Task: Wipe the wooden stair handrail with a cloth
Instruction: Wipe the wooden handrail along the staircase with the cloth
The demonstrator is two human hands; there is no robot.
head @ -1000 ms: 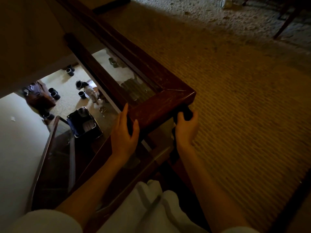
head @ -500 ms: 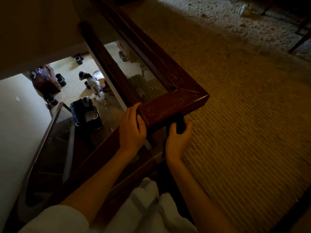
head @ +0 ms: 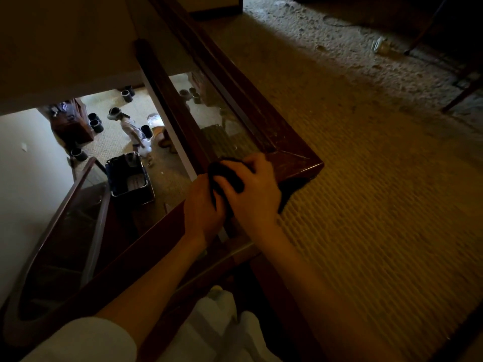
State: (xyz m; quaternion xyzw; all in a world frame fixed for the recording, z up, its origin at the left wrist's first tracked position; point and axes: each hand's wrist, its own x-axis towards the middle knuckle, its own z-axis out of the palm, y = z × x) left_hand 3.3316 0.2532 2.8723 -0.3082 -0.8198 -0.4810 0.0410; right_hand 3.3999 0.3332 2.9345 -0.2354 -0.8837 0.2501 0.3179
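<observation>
Right hand point(head: 254, 189) has brought the cloth point(head: 230, 176) from under the handrail point(head: 292, 158) corner onto its top and grips it bunched. Can't tell left hand's point(head: 202, 210) hold. Top wipe likely starting.

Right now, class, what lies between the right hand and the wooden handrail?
A dark cloth, gripped under the right hand at the handrail corner; head view.
</observation>
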